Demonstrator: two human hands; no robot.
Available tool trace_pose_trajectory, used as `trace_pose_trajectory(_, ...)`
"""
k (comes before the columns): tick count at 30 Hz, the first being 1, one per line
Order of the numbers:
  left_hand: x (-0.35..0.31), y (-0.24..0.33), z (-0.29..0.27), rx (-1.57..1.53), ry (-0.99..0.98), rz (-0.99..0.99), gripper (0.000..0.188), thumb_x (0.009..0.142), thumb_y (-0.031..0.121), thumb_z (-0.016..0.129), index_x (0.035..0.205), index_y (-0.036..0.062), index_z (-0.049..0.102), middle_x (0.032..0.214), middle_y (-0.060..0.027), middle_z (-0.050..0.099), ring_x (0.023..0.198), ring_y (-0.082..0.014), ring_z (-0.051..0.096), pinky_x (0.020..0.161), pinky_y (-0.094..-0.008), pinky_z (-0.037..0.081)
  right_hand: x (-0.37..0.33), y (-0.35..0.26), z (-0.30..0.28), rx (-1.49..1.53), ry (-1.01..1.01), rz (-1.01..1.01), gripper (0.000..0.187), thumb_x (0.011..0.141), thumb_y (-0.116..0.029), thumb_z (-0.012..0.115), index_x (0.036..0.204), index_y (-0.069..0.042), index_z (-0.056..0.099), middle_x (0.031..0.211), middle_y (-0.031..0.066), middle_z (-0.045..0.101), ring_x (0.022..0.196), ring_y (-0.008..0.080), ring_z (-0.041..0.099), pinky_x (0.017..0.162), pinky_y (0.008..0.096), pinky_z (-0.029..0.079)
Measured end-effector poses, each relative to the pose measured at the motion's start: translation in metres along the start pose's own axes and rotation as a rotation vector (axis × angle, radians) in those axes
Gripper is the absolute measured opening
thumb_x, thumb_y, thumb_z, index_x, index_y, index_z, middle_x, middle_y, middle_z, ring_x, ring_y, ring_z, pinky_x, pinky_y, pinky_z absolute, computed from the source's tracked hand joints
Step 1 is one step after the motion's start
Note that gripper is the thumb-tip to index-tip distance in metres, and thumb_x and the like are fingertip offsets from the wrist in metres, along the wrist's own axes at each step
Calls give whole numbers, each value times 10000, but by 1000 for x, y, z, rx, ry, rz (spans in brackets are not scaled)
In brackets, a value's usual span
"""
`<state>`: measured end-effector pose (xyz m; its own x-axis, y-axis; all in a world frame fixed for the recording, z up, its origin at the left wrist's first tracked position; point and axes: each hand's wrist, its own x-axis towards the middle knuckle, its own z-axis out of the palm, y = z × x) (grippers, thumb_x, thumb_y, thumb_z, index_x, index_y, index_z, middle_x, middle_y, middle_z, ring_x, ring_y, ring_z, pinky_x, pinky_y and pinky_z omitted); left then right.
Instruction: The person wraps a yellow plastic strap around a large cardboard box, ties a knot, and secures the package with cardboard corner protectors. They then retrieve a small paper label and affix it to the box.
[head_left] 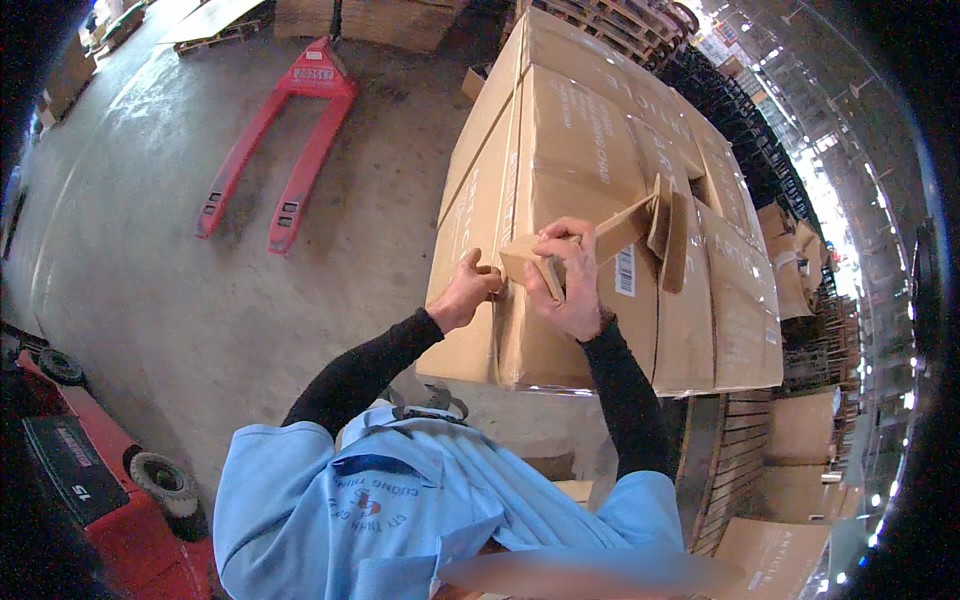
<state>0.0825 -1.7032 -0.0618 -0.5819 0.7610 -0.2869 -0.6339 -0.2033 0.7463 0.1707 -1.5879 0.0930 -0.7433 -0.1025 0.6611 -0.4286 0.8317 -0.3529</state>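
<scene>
My right hand [570, 285] is closed around a bent piece of brown cardboard edge protector [520, 262], held against the top edge of a stack of large taped cartons [590, 130]. Just to its left, my left hand [466, 292] has its fingers curled together at the same edge, beside the end of the protector. What lies between those fingers, if anything, is too small to make out. Farther right, more folded cardboard strips [674, 243] rest on the cartons, near a white barcode label [625, 270].
A red pallet jack [318, 75] stands on the concrete floor at the upper left. A red vehicle with black wheels [110, 470] is at the lower left. Flat cartons [770, 560] lean at the lower right, beside a slatted wooden pallet [738, 450]. Dark stacked goods [735, 110] line the right.
</scene>
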Motion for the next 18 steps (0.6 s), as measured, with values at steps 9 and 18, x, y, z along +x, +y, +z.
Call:
trace_pose_trajectory(9,-39,4,-8,-189,-28,5,385,910,19,628,1134,77,320,940,-90,619,813,-194,652,734,-451,613,11,-4,-9,-55,-185,192,252,808,-69,676,1014,-49,533,1030,134,509,1018,293,530,918,391,430)
trace_pose_trajectory(18,-43,17,-14,-340,-34,-98,314,951,69,571,1155,47,334,952,-166,655,781,-248,703,662,-412,637,17,-4,-9,-57,-306,268,242,798,-99,696,986,-61,548,1008,124,485,1000,303,527,910,403,434)
